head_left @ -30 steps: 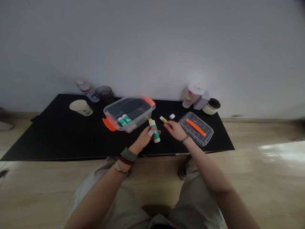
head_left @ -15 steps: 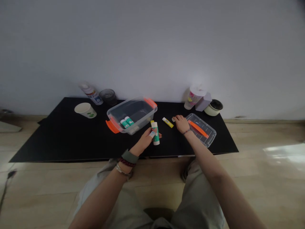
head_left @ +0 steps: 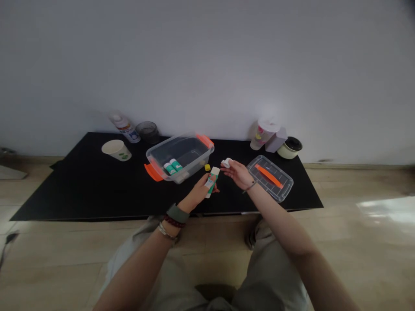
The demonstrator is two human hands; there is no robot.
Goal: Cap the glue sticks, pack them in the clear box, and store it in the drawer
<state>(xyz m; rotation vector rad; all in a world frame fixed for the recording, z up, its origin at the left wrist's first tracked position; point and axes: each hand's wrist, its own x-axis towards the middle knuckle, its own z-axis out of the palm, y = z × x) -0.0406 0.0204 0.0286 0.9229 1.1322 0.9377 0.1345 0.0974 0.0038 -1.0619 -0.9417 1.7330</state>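
Observation:
My left hand (head_left: 198, 190) is closed around a green and white glue stick (head_left: 213, 178), tilted with its white end up toward the right. Between the fingertips of my right hand (head_left: 240, 173) is a white cap (head_left: 226, 163), a short way from the stick's upper end and apart from it. A small yellow cap (head_left: 207, 167) lies on the table by the clear plastic box (head_left: 194, 166). Inside that box, at its left end, are two green and white glue sticks (head_left: 173, 166). The yellow glue stick seen earlier is hidden, apparently behind my right hand.
The box's clear lid (head_left: 275, 175) with an orange handle lies on the black table (head_left: 97, 190) at right. Behind it stand a lidded cup (head_left: 261, 134), a light box (head_left: 276, 140) and a cream pot (head_left: 288, 150). At left are a paper cup (head_left: 117, 150), a spray can (head_left: 127, 128) and a dark bowl (head_left: 148, 132).
My right hand has lifted the white cap off the table and brought it left, toward the glue stick. My left hand has tilted the stick to the right.

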